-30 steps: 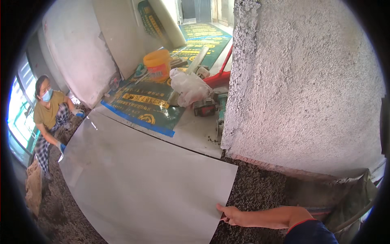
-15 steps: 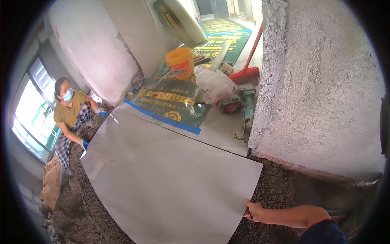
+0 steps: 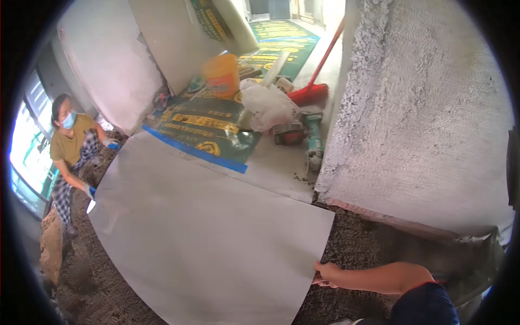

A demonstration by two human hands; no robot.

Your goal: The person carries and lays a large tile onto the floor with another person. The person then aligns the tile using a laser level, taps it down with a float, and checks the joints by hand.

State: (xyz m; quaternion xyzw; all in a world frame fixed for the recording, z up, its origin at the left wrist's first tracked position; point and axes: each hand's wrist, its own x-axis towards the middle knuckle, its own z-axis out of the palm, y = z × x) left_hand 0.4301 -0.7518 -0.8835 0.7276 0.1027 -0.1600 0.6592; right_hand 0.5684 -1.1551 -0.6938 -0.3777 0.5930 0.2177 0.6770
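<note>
Tile (image 3: pixel 216 233), wide, flat and grey, is to the left of the right hand (image 3: pixel 327 274), over dark crumbly mortar (image 3: pixel 352 244); whether tile and mortar touch, I cannot tell. The right hand pinches the tile's right edge, thumb above; the left hand is not visible. I judge this tile heavy, stiff, brittle and slippery on its smooth face, so it is best held by opposite edges, from below. Far left of the grip, a co-worker's glove (image 3: pixel 90 191) is at another edge. Beyond the grip rises a rough plaster wall (image 3: pixel 422 124).
</note>
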